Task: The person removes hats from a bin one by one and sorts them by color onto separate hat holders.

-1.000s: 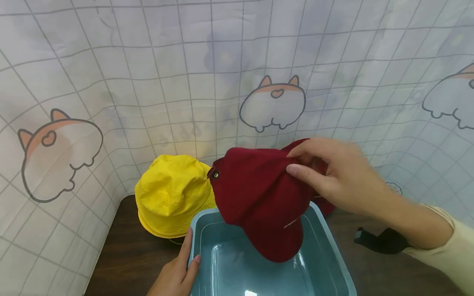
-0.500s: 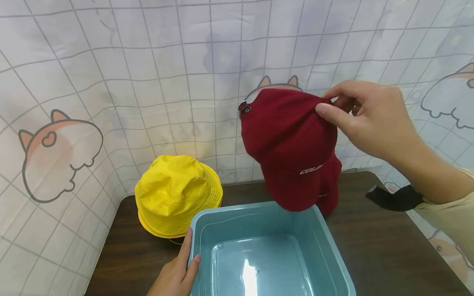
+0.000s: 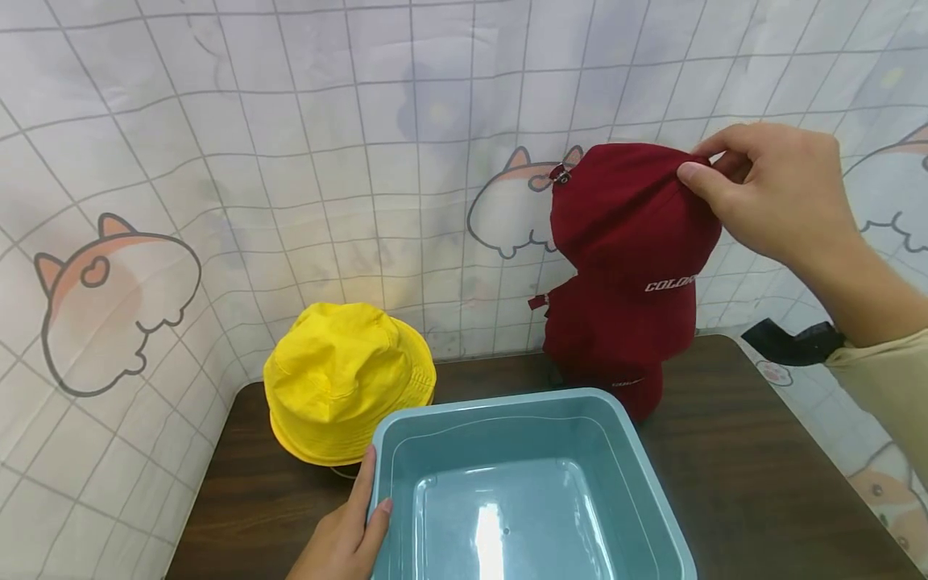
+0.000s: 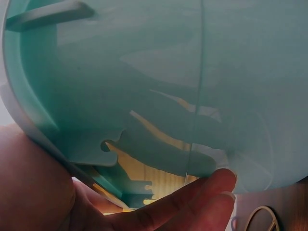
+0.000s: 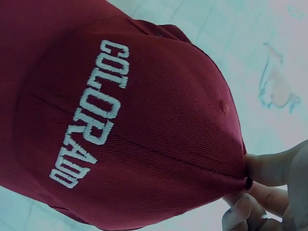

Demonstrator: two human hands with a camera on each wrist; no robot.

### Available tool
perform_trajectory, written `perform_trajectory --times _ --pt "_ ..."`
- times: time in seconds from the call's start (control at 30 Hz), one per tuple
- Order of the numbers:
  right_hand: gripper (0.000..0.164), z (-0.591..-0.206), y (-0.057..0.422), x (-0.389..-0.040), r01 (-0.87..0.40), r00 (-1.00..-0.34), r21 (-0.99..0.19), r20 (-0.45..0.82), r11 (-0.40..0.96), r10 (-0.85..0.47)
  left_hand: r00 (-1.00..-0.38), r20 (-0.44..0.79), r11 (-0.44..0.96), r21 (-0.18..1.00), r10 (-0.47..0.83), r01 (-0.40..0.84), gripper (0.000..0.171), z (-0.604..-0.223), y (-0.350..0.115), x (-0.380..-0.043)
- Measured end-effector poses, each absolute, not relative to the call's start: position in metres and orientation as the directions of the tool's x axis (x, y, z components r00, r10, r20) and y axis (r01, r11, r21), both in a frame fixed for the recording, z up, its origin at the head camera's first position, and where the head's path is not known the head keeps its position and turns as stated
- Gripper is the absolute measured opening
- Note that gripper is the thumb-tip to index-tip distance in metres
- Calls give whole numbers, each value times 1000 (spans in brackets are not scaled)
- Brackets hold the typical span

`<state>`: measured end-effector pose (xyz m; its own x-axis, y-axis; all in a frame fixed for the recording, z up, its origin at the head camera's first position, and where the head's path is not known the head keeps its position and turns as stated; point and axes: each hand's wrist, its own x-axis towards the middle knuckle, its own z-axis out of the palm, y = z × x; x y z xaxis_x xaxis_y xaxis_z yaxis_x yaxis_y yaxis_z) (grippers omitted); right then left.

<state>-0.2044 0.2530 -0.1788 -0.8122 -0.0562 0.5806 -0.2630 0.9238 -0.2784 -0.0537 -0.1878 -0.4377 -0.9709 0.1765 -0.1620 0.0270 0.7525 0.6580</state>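
Note:
My right hand (image 3: 779,189) pinches a dark red baseball cap (image 3: 631,209) by the top of its crown. The cap hangs brim down, and white lettering reading COLORADO shows on its front in the right wrist view (image 5: 144,96). Below and behind it, a second dark red cap (image 3: 638,395) sits at the back of the table, partly covered by the first; whether they touch, I cannot tell. With thumb and fingers on either side of the rim, my left hand (image 3: 348,524) grips the left wall of a blue plastic basin (image 3: 500,407). Nothing lies in the visible part of the basin.
A yellow bucket hat (image 3: 341,379) stands left of the basin, apparently raised on something mostly hidden. The dark wooden table (image 3: 754,459) extends to the right of the basin. A white grid-patterned curtain (image 3: 326,161) with cartoon animals closes off the back and sides.
My right hand has lifted the red cap up out of the basin, then carried it right and back toward the other red cap. The left hand and the basin have stayed put.

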Motion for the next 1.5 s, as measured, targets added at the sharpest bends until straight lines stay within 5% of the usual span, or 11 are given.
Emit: perform_trajectory --times 0.33,1.5 --pt "37 -198 273 -225 -196 -898 -287 437 938 -54 -964 -204 744 668 170 -10 74 -436 -188 -53" --pt "23 -272 266 -245 -244 -933 -286 329 927 -144 -962 -213 740 672 171 -17 74 -436 -187 -50"
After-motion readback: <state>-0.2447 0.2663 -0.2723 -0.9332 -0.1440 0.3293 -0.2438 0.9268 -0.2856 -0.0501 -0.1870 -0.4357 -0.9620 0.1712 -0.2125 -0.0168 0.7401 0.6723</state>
